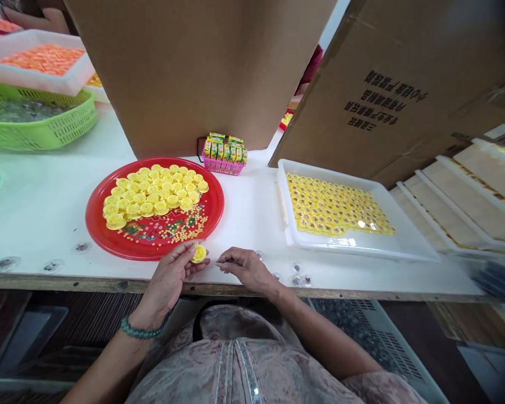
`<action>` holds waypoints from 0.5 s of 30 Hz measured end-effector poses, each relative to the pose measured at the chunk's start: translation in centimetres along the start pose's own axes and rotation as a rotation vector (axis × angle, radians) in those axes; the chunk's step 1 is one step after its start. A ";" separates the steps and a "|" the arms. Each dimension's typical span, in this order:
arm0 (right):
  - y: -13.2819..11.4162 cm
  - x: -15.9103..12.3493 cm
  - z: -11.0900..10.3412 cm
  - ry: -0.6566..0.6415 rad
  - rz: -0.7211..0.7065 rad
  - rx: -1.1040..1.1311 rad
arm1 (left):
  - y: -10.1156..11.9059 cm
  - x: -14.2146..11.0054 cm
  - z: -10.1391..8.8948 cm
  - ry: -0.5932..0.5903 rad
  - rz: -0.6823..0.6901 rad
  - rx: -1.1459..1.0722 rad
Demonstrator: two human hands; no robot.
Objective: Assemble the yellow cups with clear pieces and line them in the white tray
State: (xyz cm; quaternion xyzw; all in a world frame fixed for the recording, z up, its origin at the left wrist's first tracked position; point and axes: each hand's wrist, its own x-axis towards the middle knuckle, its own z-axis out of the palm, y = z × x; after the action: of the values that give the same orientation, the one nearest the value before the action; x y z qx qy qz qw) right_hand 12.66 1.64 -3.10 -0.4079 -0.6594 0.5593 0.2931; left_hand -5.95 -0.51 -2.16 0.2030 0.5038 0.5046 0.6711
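Between the thumb and fingers of my left hand point(170, 275) is a small round yellow plastic piece point(199, 254), held just in front of the red tray. My right hand point(246, 268) is close by on the right, its thumb and fingertips pinched on a small, clear-looking thing too small to name. The round red tray point(93, 210) bears a heap of similar yellow pieces point(151, 191) and scattered tiny yellowish beads point(189, 224). To the right, a white tray point(404, 247) holds rows of yellow discs point(340, 207) with dark centres.
Several clear round pieces point(297, 279) lie along the table's front edge. Cardboard sheets point(210, 73) stand behind, with a pink basket point(225, 167) of small boxes before them. At left are a green basket point(46, 126) and a white tray point(73, 78). Stacked trays point(454, 202) stand at right.
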 end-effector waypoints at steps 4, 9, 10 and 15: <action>-1.3 -0.9 -0.1 0.080 0.091 0.370 | -0.8 0.2 0.9 -0.072 -0.028 0.004; -2.1 -1.3 -0.8 0.199 0.019 0.443 | -1.2 0.0 2.0 -0.157 -0.083 -0.056; -2.1 -1.4 -0.8 0.216 0.012 0.467 | -1.2 -0.1 2.1 -0.167 -0.093 -0.072; -1.8 -1.8 -1.0 0.254 -0.006 0.533 | -1.0 -0.4 2.5 -0.189 -0.097 -0.079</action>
State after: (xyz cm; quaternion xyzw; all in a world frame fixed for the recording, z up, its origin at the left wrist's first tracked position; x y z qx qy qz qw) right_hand 14.03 0.49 -1.05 -0.3813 -0.4485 0.6565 0.4715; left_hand -3.30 -0.71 -1.70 0.1985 0.4273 0.4694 0.7468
